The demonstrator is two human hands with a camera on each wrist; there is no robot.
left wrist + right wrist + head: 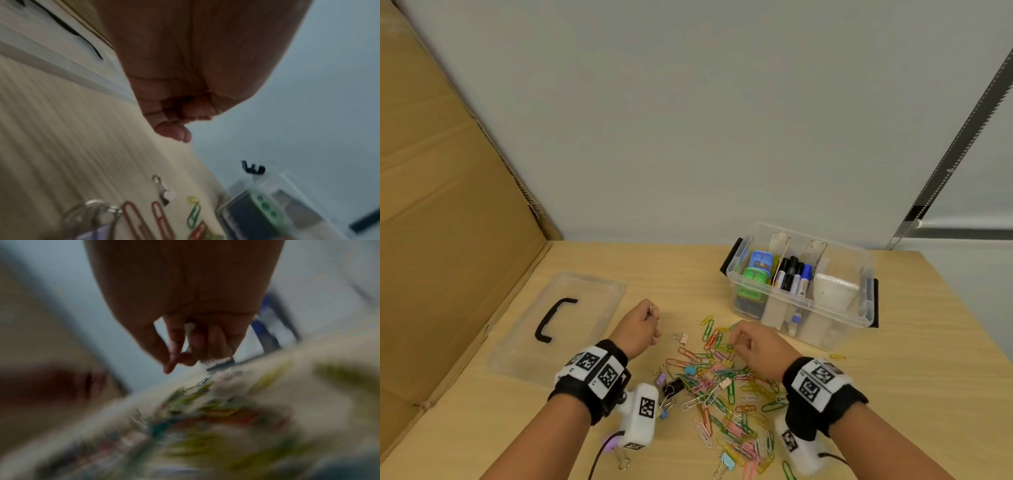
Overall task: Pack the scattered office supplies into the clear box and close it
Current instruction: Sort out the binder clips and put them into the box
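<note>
From the head view we count one clear box (803,291) at the far right of the table (914,383), one clear lid (565,322) lying flat to the left, four markers (792,275) standing in the box's middle compartment, and one heap of coloured paper clips (722,387), too many to count, mixed with several binder clips between our wrists. One pink binder clip (682,337) lies apart, between the hands. Our left hand (635,329) is curled into a fist above the table, with a small metal piece showing at the knuckles; what it is we cannot tell. Our right hand (760,346) hovers over the heap's far edge, fingers bent downward. In the left wrist view we see the left hand (185,78) with fingers folded tight into the palm. In the right wrist view, heavily blurred, the right hand (185,305) brings thumb and forefinger together; whether they pinch a clip we cannot tell.
</note>
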